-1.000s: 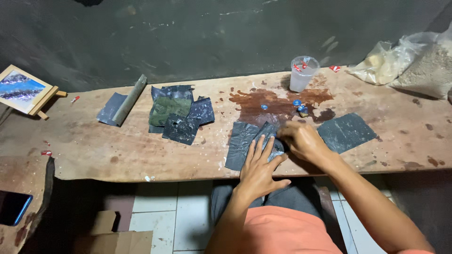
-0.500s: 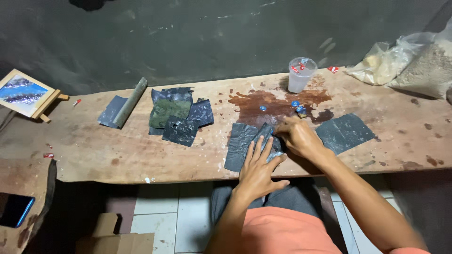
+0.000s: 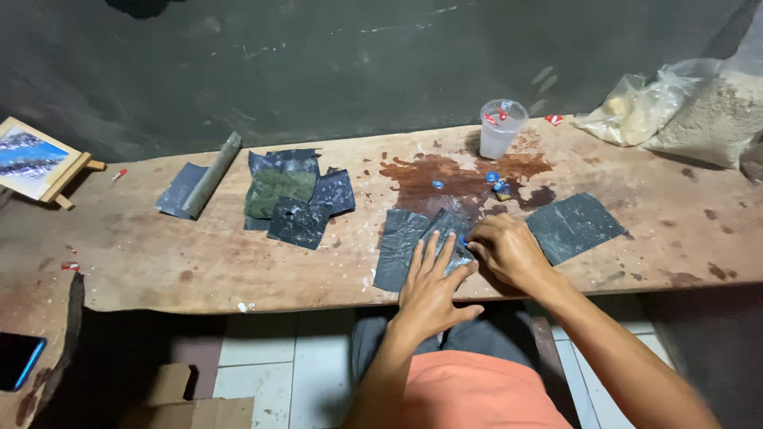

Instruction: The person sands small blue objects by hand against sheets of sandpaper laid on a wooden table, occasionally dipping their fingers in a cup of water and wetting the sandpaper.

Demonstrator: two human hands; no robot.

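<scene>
My left hand (image 3: 431,284) lies flat, fingers spread, on a dark grey abrasive sheet (image 3: 401,242) at the front edge of the wooden bench (image 3: 143,254). My right hand (image 3: 509,250) is closed on a small blue object (image 3: 462,239) and presses it against the same sheet. Two more small blue pieces (image 3: 437,184) (image 3: 493,177) lie in a dark wet stain (image 3: 445,181) just beyond the sheet. A second dark sheet (image 3: 574,226) lies flat to the right of my right hand.
A clear plastic cup (image 3: 501,127) stands at the back of the wet stain. Several dark sheets (image 3: 296,199) are piled at centre left, beside a rolled sheet (image 3: 208,175). Plastic bags of powder (image 3: 699,111) sit far right. A small framed picture (image 3: 36,159) stands far left.
My right hand has shifted slightly left across the sheet. My left hand still rests flat on it.
</scene>
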